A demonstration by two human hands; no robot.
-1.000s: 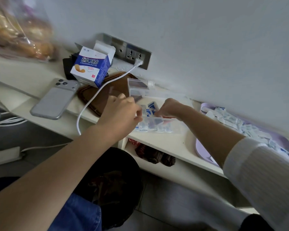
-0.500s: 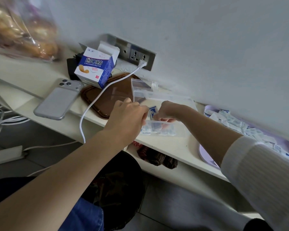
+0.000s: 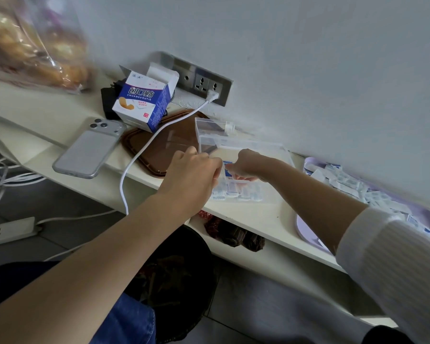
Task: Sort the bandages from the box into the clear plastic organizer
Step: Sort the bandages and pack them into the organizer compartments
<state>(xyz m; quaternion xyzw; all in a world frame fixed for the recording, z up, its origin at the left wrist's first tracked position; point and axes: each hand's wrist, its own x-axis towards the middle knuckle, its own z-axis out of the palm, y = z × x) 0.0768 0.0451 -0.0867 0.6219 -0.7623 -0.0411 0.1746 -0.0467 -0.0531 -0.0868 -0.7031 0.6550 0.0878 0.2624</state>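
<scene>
L hand (image 3: 194,175) & R hand (image 3: 248,163) grips pinch 1 bandage (image 3: 227,171) at organizer (image 3: 258,147).

Left hand (image 3: 191,175) and right hand (image 3: 248,165) pinch 1 bandage (image 3: 227,170) inside clear organizer (image 3: 258,147).

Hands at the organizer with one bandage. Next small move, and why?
Probably ease the bandage down flat into the organizer and let go. It stands upright, apparently pinched by the right hand with the left hand close beside it, while the sorted bandages lie flat in the front compartments.
</scene>
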